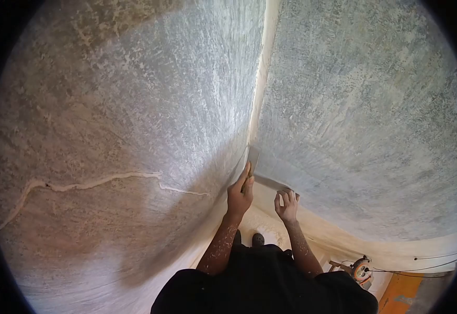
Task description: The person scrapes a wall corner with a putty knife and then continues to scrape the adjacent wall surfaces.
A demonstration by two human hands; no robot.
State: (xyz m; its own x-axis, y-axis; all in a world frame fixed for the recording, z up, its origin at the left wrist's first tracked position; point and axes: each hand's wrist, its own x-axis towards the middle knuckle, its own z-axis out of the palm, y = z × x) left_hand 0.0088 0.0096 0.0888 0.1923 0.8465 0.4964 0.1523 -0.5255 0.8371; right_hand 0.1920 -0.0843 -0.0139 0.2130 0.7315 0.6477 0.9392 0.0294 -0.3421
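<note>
My left hand (240, 194) is closed around the handle of a putty knife, and the knife's flat blade (254, 154) points up at the inside corner where two walls meet. Lower and to the right, my right hand (287, 205) grips the right end of a long, wide scraper blade (271, 182). The scraper's other end lies close to my left hand. Pale filler (258, 97) runs up the corner above the knife. White specks cover both forearms.
The left wall (108, 115) is patchy grey with a filled crack line (90, 183). The right wall (364, 104) is also mottled grey. An orange-and-black round device (362, 270) with cables stands at lower right near an orange panel (400, 293). My shoe (258, 240) shows below.
</note>
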